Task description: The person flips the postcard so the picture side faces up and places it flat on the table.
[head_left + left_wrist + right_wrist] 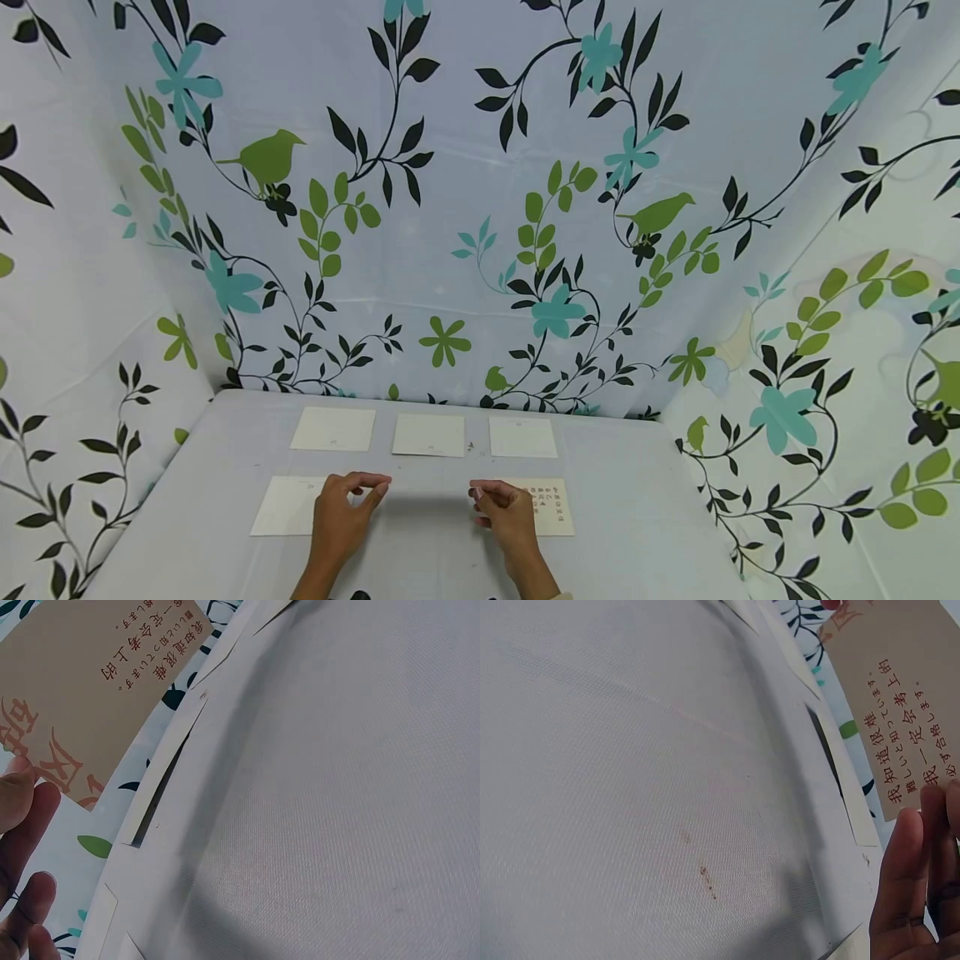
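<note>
Between both hands a tan card with red-brown writing [112, 645] is held up off the table; it barely shows in the head view. My left hand [341, 517] pinches one end, the thumb at large brush-like characters. At the other end, the fingers of my right hand [512, 512] pinch the card [889, 697] by small lines of Chinese and Japanese text. A pale blank-faced card [281, 508] lies beside my left hand, partly covered by it. Behind my right hand lies a cream card with printed characters [553, 508], also partly hidden.
Along the table's back lie a left card [332, 429], a middle card [429, 436] and a right card [522, 437], pale faces up. The white table [637, 533] meets a hanging cloth [442, 250] patterned with leaves, flowers and birds. Small brown specks [706, 879] mark the tabletop.
</note>
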`<state>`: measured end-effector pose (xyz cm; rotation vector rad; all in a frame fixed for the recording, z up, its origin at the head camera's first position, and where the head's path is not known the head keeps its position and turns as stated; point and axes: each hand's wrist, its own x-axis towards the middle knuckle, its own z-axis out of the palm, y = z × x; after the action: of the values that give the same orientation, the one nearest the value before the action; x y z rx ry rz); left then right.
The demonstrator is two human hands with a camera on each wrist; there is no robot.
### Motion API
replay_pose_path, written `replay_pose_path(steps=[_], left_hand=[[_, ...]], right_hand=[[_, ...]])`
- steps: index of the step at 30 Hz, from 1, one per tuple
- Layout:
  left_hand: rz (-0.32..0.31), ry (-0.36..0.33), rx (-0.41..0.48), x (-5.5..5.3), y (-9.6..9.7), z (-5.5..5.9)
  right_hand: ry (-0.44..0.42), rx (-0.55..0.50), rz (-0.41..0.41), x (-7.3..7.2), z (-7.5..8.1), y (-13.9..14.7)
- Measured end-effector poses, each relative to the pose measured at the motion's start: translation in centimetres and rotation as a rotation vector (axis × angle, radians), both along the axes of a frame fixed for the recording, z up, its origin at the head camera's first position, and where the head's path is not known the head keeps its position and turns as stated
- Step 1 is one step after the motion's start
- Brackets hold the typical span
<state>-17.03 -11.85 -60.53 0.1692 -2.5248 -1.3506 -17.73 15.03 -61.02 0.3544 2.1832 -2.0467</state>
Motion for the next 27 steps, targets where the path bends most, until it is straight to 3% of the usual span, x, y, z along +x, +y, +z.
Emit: replay_pose_path(steps=[8, 18, 27], left_hand=[[-0.022, -0.027, 0.014, -0.2, 0.29, 0.03], [-0.017, -0.077, 0.025, -0.44, 0.22, 0.09], [-0.002, -0.04, 0.073, -0.44, 0.24, -0.09]], right_hand=[[-0.01, 0.059, -0.066, 0.02, 0.1, -0.3], [-0.008, 0.043, -0.078, -0.07, 0.19, -0.53], [-0.013, 0.028, -0.085, -0.11, 0.15, -0.72]])
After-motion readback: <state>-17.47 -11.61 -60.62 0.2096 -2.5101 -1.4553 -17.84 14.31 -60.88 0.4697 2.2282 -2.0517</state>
